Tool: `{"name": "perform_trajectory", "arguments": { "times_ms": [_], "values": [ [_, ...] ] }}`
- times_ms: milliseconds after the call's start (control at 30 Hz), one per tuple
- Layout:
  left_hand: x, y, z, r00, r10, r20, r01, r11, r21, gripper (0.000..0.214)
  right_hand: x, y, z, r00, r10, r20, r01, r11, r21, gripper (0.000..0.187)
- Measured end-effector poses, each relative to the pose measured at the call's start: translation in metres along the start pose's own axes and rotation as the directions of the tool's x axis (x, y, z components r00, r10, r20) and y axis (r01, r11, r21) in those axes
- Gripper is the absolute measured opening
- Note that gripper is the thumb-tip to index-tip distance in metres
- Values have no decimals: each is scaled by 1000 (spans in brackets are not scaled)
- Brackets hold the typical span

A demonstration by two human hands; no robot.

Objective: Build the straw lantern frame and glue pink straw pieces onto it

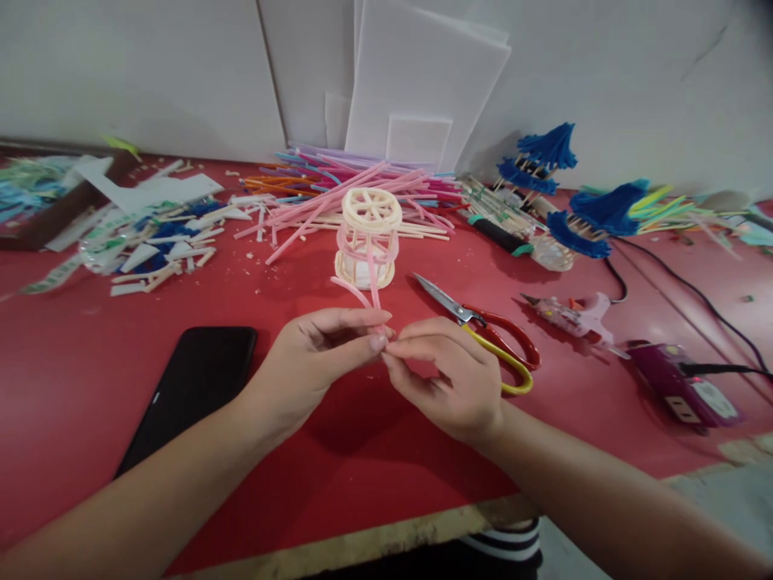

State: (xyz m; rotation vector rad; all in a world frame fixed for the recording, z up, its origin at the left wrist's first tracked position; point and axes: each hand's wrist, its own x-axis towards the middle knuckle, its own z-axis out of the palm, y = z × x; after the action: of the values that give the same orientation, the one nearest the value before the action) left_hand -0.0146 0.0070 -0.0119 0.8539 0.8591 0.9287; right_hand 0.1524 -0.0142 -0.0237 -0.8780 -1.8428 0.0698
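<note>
My left hand (314, 362) and my right hand (450, 374) meet over the red table, fingertips pinched together on thin pink straw strips (362, 294). The strips curve up from the pinch toward a small cream-and-pink lantern-shaped model (368, 238) made of straws and wheel-like discs, standing upright just beyond my hands. Red-and-yellow-handled scissors (483, 326) lie right of my right hand.
A black phone (193, 387) lies at the left. A pink glue gun (573, 316) and a purple power strip (682, 387) sit at the right. Coloured straws (356, 181), cut scraps (150, 242), blue-roofed models (580, 209) and white foam sheets (416, 80) line the back.
</note>
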Motion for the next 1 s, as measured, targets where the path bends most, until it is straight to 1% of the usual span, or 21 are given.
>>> {"name": "perform_trajectory", "arguments": {
  "times_ms": [200, 300, 467, 600, 767, 1000],
  "values": [
    [2, -2, 0, 1000, 23, 6, -23, 999, -47, 16, 1, 2, 0, 1000, 4, -8, -4, 999, -32, 13],
    [4, -4, 0, 999, 32, -25, -33, 998, -56, 16, 0, 1, 1, 1000, 13, -17, -14, 998, -57, 12],
    [5, -5, 3, 996, 61, -67, -64, 997, -48, 16, 1, -1, 2, 998, -14, -64, 6, 992, -129, 15],
    [3, -5, 5, 993, 81, -91, -85, 996, -39, 16, 2, -1, 1, 998, -35, -56, 24, 983, -183, 16],
    [2, -5, 6, 994, 86, -65, -87, 996, -10, 17, 2, -1, 1, 998, -51, -48, 40, 977, -207, 16],
    [3, -6, 5, 996, 85, -42, -86, 996, -33, 16, 2, -2, 0, 998, -65, -25, 60, 984, -165, 14]
  ]
}}
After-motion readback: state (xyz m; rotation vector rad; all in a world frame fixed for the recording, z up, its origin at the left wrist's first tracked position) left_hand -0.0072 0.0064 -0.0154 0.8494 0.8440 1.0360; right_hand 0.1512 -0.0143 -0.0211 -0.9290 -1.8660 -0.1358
